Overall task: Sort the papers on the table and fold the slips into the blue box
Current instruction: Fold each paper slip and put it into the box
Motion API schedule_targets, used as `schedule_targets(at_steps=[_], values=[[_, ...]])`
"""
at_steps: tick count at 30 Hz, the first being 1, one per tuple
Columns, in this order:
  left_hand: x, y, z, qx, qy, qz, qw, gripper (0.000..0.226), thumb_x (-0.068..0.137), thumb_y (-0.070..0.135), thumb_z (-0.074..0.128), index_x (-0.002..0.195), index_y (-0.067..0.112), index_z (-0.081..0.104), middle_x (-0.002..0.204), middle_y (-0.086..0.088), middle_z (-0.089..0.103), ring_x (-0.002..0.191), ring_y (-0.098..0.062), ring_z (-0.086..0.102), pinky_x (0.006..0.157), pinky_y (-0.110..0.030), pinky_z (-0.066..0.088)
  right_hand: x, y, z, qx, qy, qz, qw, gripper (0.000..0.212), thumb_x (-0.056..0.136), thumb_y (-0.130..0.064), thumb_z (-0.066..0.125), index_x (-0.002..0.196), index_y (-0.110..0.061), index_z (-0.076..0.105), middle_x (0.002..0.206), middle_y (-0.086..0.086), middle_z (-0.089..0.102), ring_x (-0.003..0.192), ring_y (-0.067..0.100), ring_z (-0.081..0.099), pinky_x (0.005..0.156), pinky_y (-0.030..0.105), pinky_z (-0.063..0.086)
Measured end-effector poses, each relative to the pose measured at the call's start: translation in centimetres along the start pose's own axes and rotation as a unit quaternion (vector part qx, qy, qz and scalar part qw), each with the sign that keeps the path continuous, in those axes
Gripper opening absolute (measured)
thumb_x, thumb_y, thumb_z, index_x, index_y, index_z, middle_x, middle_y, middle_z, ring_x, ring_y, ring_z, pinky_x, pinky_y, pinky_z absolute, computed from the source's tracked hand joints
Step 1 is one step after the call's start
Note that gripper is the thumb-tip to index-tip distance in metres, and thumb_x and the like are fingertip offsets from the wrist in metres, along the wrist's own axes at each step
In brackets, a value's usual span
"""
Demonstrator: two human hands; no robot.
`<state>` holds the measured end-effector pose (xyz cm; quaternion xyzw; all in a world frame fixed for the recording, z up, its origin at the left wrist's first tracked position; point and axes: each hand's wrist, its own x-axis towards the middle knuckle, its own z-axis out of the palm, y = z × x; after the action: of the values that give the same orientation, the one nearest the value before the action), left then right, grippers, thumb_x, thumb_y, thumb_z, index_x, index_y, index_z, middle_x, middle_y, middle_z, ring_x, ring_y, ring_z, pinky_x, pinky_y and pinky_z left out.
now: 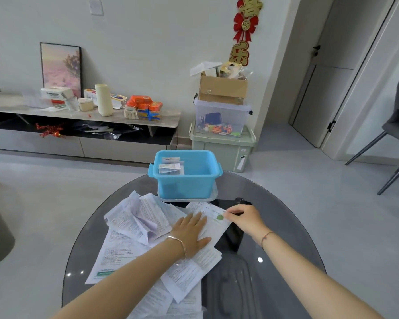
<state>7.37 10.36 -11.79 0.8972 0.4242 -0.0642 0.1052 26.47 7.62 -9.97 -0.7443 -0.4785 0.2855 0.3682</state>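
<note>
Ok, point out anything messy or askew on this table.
The papers lie in a loose, overlapping heap on the table; one sheet near the blue box is crumpled and sticks up. The box itself stands upright.

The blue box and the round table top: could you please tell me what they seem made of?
Blue box: probably moulded plastic, satin finish, with a rolled rim and side handles. Table top: apparently tinted glass, glossy, showing light glints and the base through it.
</note>
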Motion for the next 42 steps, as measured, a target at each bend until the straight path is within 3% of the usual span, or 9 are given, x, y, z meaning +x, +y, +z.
schedule_targets(at_steps=[4, 8, 17, 21, 25, 29, 34, 39, 42], values=[[-0.1, 0.0, 0.4, -0.009, 0.003, -0.009, 1.000, 0.066, 0.100, 0.051, 0.024, 0.153, 0.022, -0.004, 0.161, 0.001, -0.007, 0.148, -0.021, -0.004, 0.120, -0.038, 0.001, -0.3, 0.0, 0.3, 0.035, 0.026, -0.001, 0.999, 0.019, 0.078, -0.011, 0.077, 0.093, -0.006, 0.068, 0.095, 0.004, 0.066, 0.088, 0.013, 0.059, 0.068, 0.009, 0.044], [-0.4, 0.1, 0.6, -0.028, 0.018, -0.015, 0.999, 0.069, 0.100, 0.052, 0.024, 0.152, 0.021, -0.009, 0.160, 0.001, -0.010, 0.148, -0.019, -0.005, 0.120, -0.035, -0.001, 0.0, 0.6, 0.7, -0.073, -0.002, 0.010, 0.997, 0.053, 0.079, -0.026, 0.076, 0.124, -0.007, 0.057, 0.123, 0.004, 0.052, 0.116, 0.019, 0.052, 0.094, 0.024, 0.042], [-0.7, 0.4, 0.8, -0.075, 0.050, -0.032, 0.995, 0.078, 0.098, 0.053, 0.030, 0.151, 0.013, -0.011, 0.161, -0.002, -0.005, 0.148, -0.016, -0.003, 0.119, -0.032, -0.003, -0.2, -0.2, 1.0, 0.079, 0.043, -0.005, 0.996, 0.021, 0.078, -0.017, 0.077, 0.096, -0.009, 0.069, 0.092, -0.003, 0.064, 0.084, 0.011, 0.058, 0.075, 0.017, 0.046], [-0.8, 0.3, 0.5, -0.128, 0.067, -0.024, 0.989, 0.081, 0.096, 0.055, 0.036, 0.152, 0.016, -0.008, 0.161, -0.001, 0.001, 0.148, -0.017, 0.003, 0.118, -0.032, 0.002, -1.8, -2.1, -0.4, 0.119, -0.034, -0.006, 0.992, 0.014, 0.083, -0.013, 0.073, 0.090, -0.004, 0.066, 0.090, 0.006, 0.070, 0.072, 0.009, 0.062, 0.060, 0.012, 0.048], [-1.1, 0.9, -1.5, -0.227, 0.139, -0.006, 0.964, 0.089, 0.090, 0.059, 0.045, 0.152, 0.019, -0.003, 0.161, -0.001, 0.008, 0.147, -0.017, 0.011, 0.118, -0.033, 0.015, -4.3, -4.2, -5.0, 0.122, 0.070, -0.117, 0.983, 0.019, 0.085, -0.010, 0.069, 0.071, -0.013, 0.057, 0.071, -0.001, 0.067, 0.062, 0.007, 0.059, 0.061, 0.012, 0.047], [-2.7, 3.2, -3.2, -0.273, 0.214, 0.082, 0.934, 0.087, 0.087, 0.055, 0.055, 0.153, 0.024, 0.006, 0.158, 0.007, 0.018, 0.144, -0.011, 0.018, 0.113, -0.023, 0.017, -8.8, -3.4, -9.1, 0.052, 0.065, -0.234, 0.969, 0.008, 0.088, -0.011, 0.066, 0.080, -0.012, 0.064, 0.091, -0.008, 0.073, 0.088, 0.002, 0.066, 0.081, 0.012, 0.049], [-4.8, 6.7, -1.0, -0.204, 0.074, 0.208, 0.954, 0.089, 0.081, 0.061, 0.060, 0.152, 0.028, 0.016, 0.159, 0.011, 0.012, 0.145, -0.007, 0.013, 0.120, -0.031, 0.014, -14.1, 3.7, -8.5, -0.039, -0.054, -0.174, 0.982, 0.010, 0.086, -0.017, 0.068, 0.077, -0.016, 0.066, 0.101, -0.027, 0.069, 0.100, -0.008, 0.062, 0.089, 0.007, 0.041], [-6.1, 8.3, 1.7, -0.085, -0.024, 0.226, 0.970, 0.094, 0.080, 0.066, 0.058, 0.152, 0.025, 0.014, 0.160, 0.007, 0.009, 0.147, -0.013, 0.004, 0.118, -0.031, 0.002, -16.8, 6.9, -7.7, -0.019, -0.135, -0.113, 0.984, 0.013, 0.088, -0.021, 0.066, 0.077, -0.020, 0.060, 0.100, -0.018, 0.072, 0.103, -0.004, 0.062, 0.089, 0.008, 0.043], [-6.5, 8.7, 1.8, -0.082, -0.022, 0.222, 0.971, 0.095, 0.080, 0.068, 0.057, 0.152, 0.025, 0.014, 0.157, 0.005, 0.022, 0.146, -0.015, 0.013, 0.118, -0.031, 0.004, -16.7, 7.1, -7.8, 0.010, -0.103, -0.102, 0.989, 0.014, 0.089, -0.017, 0.066, 0.078, -0.016, 0.056, 0.081, -0.012, 0.072, 0.083, 0.001, 0.066, 0.076, 0.014, 0.047]])
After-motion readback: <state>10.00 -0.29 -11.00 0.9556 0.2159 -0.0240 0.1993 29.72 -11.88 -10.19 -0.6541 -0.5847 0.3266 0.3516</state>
